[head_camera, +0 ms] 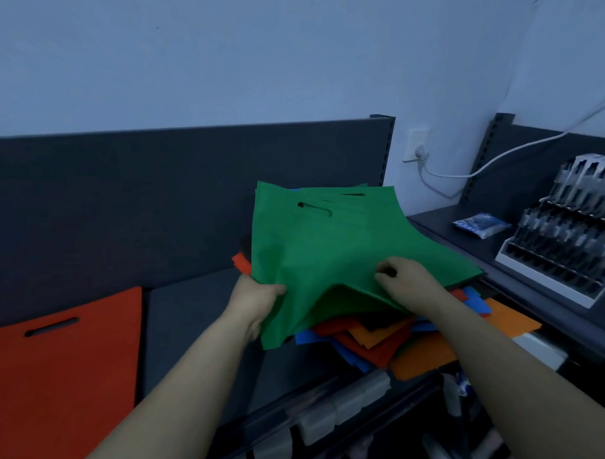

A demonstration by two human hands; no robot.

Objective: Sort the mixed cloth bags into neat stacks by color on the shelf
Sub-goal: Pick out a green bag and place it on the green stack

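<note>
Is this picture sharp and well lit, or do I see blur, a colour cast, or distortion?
Head view: dim, with a bluish cast; green bag, left hand and right hand fairly sharp; shelf front at the bottom dark and blurred; shelf upright leans from wide-angle distortion.

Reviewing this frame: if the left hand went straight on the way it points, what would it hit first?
The left hand grips the green bag, so it would push that cloth ahead. Past it, probably the shelf's dark back panel, though depth is unclear.
</note>
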